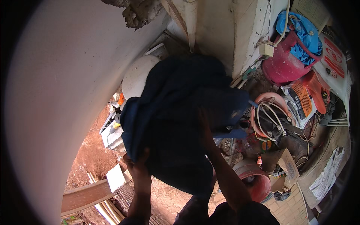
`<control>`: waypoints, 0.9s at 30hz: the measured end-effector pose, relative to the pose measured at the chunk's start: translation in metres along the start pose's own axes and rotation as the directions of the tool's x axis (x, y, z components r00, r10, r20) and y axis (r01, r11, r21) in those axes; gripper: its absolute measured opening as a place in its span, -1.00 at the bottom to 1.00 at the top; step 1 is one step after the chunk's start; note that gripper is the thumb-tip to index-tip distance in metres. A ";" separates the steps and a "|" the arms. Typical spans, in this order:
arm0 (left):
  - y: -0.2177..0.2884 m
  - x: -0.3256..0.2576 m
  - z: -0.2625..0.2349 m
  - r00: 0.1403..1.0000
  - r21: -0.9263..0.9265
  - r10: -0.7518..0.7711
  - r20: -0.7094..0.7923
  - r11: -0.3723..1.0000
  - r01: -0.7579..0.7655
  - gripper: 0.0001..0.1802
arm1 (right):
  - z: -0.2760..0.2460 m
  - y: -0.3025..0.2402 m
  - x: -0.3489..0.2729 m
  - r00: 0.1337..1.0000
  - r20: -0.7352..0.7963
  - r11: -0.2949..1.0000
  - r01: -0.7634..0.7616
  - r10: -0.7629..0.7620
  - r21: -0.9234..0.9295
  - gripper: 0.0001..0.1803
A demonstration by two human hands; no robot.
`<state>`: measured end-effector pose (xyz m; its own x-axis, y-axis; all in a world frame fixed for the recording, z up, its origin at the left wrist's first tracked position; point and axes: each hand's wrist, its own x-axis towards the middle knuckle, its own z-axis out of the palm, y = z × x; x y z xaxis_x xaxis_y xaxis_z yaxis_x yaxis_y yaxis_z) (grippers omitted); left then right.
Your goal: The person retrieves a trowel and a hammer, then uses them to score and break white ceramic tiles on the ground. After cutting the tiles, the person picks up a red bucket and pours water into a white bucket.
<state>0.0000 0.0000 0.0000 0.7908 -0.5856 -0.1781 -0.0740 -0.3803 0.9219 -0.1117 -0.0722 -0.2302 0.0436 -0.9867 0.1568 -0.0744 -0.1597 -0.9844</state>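
A large dark navy cloth (168, 123), bunched and folded, fills the middle of the view. It is too dark to tell whether it is a garment. My left hand (138, 163) is closed on its lower left edge, thumb over the fabric. Further up on the right side, my right hand (206, 131) grips the same cloth, its fingers pointing upward and partly lost in shadow. A lighter blue piece (228, 107) sticks out to the right of this hand; I cannot tell if it belongs to the cloth. A rounded white object (139, 77) is partly covered behind the cloth.
At right stand a pink gas cylinder (277, 67) with a blue plastic bag (305, 33), an orange bucket (279, 99) with cables, a red round container (258, 185) and a cardboard box (288, 165). A pale wall (75, 75) curves along the left, above reddish ground (93, 150).
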 end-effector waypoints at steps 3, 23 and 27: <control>0.001 0.028 -0.017 0.988 -0.104 0.119 -0.097 0.986 -0.129 -0.57 | 0.013 -0.051 0.037 0.990 0.135 0.999 -0.033 0.028 0.033 -0.17; -0.018 0.350 0.263 0.610 0.245 0.684 0.401 0.562 -0.790 -0.54 | -0.039 0.002 0.180 0.949 -0.275 0.988 -0.143 0.154 0.057 -0.62; -0.027 0.395 0.302 0.603 0.285 0.605 0.520 0.542 -0.790 -0.35 | -0.109 0.049 -0.049 0.821 -0.116 0.828 -0.546 0.559 0.130 -0.65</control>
<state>0.1309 -0.4372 -0.1990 0.1157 -0.9554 0.2717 -0.8383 0.0529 0.5427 -0.2257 -0.0347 -0.2773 -0.1211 -0.9029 -0.4125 0.0438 0.4103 -0.9109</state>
